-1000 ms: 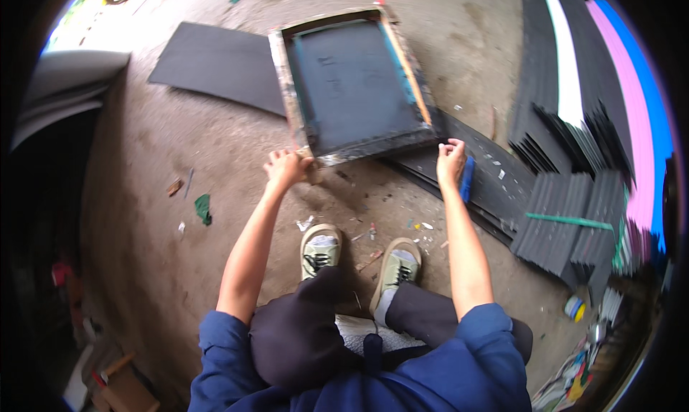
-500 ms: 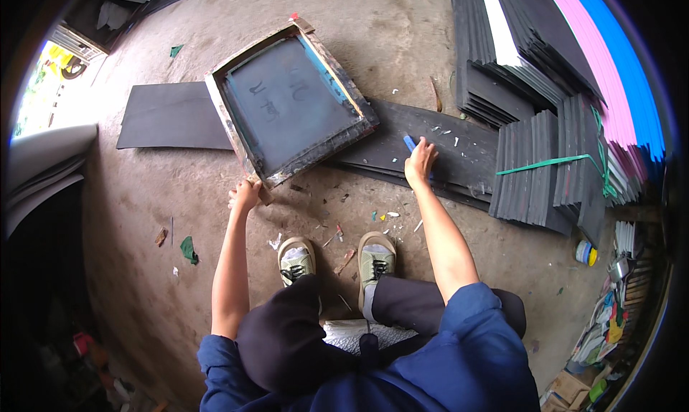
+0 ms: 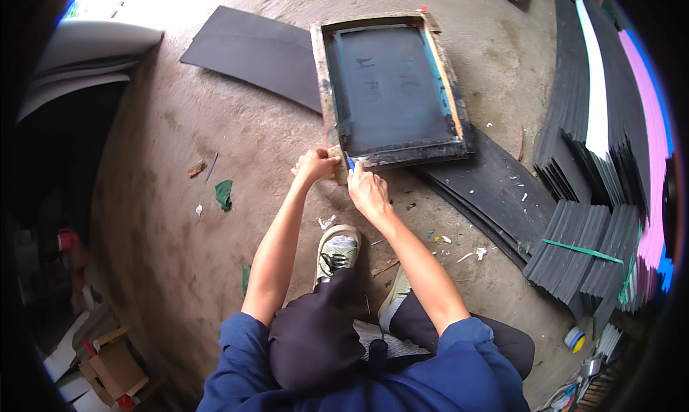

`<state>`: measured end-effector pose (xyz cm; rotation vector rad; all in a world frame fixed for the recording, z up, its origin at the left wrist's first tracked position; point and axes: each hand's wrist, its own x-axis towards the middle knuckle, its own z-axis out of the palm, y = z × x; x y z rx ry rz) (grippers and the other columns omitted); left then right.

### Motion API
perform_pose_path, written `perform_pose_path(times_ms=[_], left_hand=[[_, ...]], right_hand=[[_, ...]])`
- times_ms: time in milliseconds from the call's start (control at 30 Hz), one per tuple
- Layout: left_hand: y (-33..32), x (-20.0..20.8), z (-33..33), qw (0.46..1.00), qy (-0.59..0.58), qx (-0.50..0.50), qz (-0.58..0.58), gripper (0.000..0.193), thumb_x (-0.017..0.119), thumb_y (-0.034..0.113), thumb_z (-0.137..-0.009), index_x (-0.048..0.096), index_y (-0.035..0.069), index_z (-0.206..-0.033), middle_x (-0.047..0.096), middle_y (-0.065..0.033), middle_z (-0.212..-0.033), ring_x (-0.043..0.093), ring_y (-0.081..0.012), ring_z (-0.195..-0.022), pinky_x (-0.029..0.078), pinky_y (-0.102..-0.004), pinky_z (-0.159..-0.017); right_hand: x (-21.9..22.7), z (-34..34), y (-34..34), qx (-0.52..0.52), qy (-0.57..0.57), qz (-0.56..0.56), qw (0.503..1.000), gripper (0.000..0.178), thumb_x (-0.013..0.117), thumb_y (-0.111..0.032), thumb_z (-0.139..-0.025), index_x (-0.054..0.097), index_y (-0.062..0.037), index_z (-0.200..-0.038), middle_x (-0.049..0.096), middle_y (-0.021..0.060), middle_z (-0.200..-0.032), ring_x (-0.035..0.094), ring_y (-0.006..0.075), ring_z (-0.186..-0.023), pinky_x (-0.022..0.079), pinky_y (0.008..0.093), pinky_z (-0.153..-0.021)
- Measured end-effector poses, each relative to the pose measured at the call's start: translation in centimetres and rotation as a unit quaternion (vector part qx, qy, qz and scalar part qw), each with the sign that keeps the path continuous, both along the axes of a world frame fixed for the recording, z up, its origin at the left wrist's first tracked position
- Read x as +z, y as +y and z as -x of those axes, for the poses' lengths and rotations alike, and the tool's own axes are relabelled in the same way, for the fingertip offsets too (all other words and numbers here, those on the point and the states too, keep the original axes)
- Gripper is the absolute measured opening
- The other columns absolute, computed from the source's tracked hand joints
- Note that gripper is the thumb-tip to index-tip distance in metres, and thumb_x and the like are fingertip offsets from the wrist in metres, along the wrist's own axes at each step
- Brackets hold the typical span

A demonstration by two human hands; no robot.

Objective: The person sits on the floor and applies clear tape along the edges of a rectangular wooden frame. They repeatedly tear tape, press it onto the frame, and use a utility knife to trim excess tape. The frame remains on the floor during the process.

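A wooden screen-printing frame with a dark mesh panel and blue-green edging lies across black foam sheets on the floor. My left hand is closed on its near left corner, where the wood juts out. Close beside it, my right hand is wrapped round a slim blue utility knife, whose tip touches the inner side of that same corner. Most of the knife's handle is hidden in my fingers. One black sheet sticks out to the left under the frame, and several more to the right.
On the right stand tall stacks of black sheets and pink sheets, with a bundle tied in green strap. A small round tin sits near them. Scraps, including a green piece, litter the concrete. A cardboard box lies lower left.
My right hand has brought the knife leftward from over the black sheets to the frame's corner. The view has turned, so the frame shows farther right and straighter. My left hand stays at that corner.
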<state>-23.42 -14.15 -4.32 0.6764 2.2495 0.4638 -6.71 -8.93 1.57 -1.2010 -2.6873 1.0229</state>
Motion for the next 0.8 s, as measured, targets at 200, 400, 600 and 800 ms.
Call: perform_pose_path(times_ms=[200,400,600,800], left_hand=[[0.8,4.1,-1.8,0.999,0.032,0.001,0.044,0.048,0.069,0.048,-0.068,0.067,0.015,-0.102,0.067,-0.0067,-0.099,0.060,-0.0231,-0.099,0.036,-0.0437,-0.090],[0.8,4.5,-1.6,0.999,0.020,-0.002,0.032,0.047,0.067,0.050,-0.068,0.067,0.018,-0.102,0.067,-0.0062,-0.098,0.060,-0.0230,-0.100,0.032,-0.0445,-0.090],[0.3,3.8,-1.4,1.000,0.019,-0.001,0.011,0.043,0.068,0.049,-0.070,0.067,0.017,-0.100,0.068,-0.0039,-0.089,0.060,-0.0226,-0.096,0.030,-0.0495,-0.091],[-0.5,3.0,-2.1,0.988,0.124,-0.055,-0.076,0.046,0.063,0.052,-0.074,0.064,0.014,-0.099,0.066,-0.0057,-0.091,0.058,-0.0249,-0.096,0.035,-0.0487,-0.084]], right_hand=[[-1.0,0.8,-1.0,0.009,-0.042,-0.034,0.998,0.032,0.041,-0.020,-0.089,0.046,0.0081,-0.101,0.062,0.0251,-0.071,0.064,0.0385,-0.069,0.052,0.0470,-0.064],[-0.5,1.5,-1.3,0.006,-0.055,-0.055,0.997,0.026,0.043,-0.017,-0.088,0.045,0.0070,-0.097,0.062,0.0247,-0.069,0.064,0.0389,-0.068,0.052,0.0466,-0.061],[0.2,0.4,-3.3,-0.020,-0.081,-0.011,0.996,0.025,0.042,-0.016,-0.089,0.045,0.0078,-0.094,0.062,0.0269,-0.072,0.063,0.0414,-0.073,0.051,0.0489,-0.066],[0.1,-4.8,-5.2,0.004,-0.160,0.039,0.986,0.030,0.042,-0.023,-0.090,0.051,0.0051,-0.094,0.062,0.0284,-0.078,0.061,0.0437,-0.078,0.049,0.0509,-0.072]])
